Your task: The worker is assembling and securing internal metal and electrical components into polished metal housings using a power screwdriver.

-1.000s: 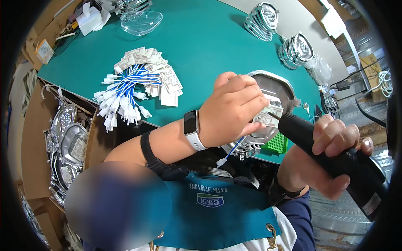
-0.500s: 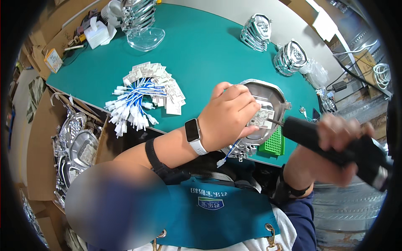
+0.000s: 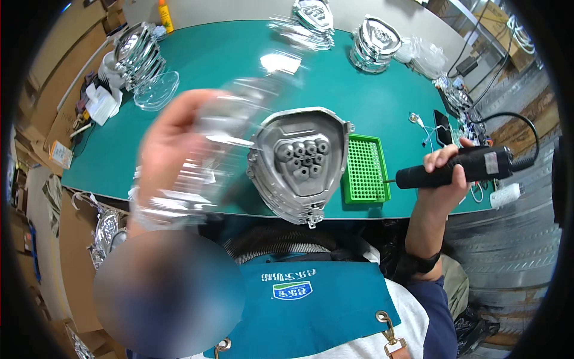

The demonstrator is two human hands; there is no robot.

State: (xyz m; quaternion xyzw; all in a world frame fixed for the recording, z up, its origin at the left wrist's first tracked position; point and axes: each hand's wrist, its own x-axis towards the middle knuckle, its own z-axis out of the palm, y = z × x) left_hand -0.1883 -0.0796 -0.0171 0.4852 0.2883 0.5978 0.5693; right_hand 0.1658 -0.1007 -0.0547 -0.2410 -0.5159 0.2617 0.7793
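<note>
My left hand [image 3: 173, 140], smeared by motion, is closed on a shiny metal lamp housing [image 3: 230, 116] held above the table's left half. The housing's outline is blurred. To its right a stack of metal lamp housings [image 3: 281, 170] stands near the front edge, the top one showing a cluster of round bosses. My right hand [image 3: 445, 167] grips a black electric screwdriver [image 3: 424, 176]. Its bit points left, at the right side of a green perforated screw tray [image 3: 365, 167]; whether it touches a screw I cannot tell.
More stacked housings [image 3: 373, 45] stand at the back right, others [image 3: 139, 54] at the back left beside a clear cover [image 3: 156, 93]. A cardboard box [image 3: 78, 251] with metal parts sits below the left edge. A phone [image 3: 442, 127] and cables lie right of the tray.
My left hand has lifted the housing off the stack and carried it left, uncovering another. The screwdriver has moved from the circuit board to the green tray. The whole view has shifted.
</note>
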